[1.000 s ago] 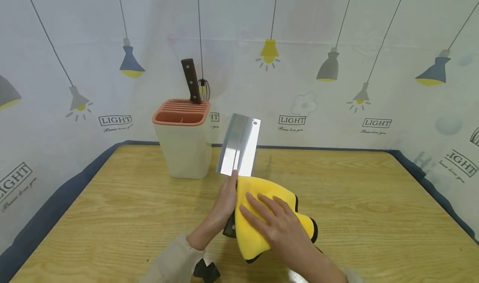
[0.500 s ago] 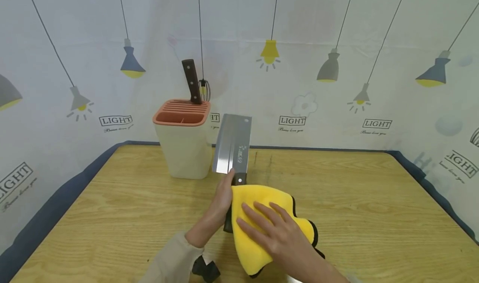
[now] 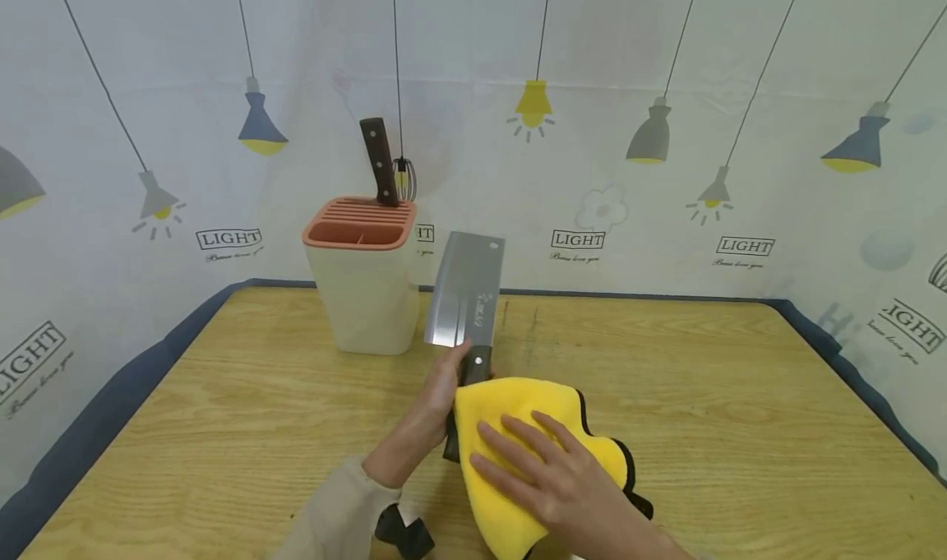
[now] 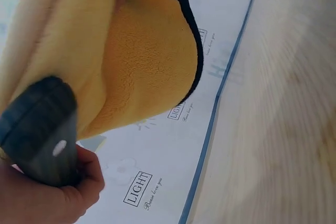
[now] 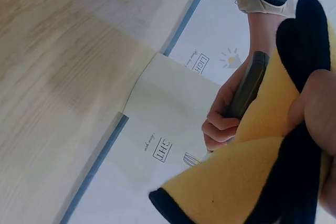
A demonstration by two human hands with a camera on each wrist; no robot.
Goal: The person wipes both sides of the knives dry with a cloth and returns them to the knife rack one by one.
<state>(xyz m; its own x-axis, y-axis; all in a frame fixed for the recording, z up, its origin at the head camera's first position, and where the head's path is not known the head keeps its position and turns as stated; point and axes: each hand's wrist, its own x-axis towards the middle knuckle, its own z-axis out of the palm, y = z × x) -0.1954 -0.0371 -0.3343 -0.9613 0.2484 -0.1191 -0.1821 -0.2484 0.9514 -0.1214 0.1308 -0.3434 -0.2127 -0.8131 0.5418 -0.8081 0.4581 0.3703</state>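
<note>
In the head view, my left hand (image 3: 429, 404) grips a cleaver (image 3: 464, 289) by its dark riveted handle, the broad steel blade pointing up and away. My right hand (image 3: 546, 476) lies over a yellow cloth (image 3: 518, 397) with black edging, fingers spread on top. The right wrist view shows the right thumb (image 5: 315, 103) on the cloth's other face, so the cloth is pinched. The cloth covers the middle of the handle, while the part near the blade and the butt end stay visible. In the left wrist view, the handle end (image 4: 50, 140) sticks out beside the cloth.
A cream knife holder (image 3: 373, 301) with an orange slotted top stands at the back left of the wooden table (image 3: 703, 395). One dark-handled knife (image 3: 381, 161) is in it. Behind hangs a lamp-printed backdrop (image 3: 592, 165). A black wrist device (image 3: 403, 531) sits below the left sleeve.
The cloth and right hand have slid down the cleaver's handle toward me, baring its upper part. The blade has shifted slightly left and turned, losing most of its glare.
</note>
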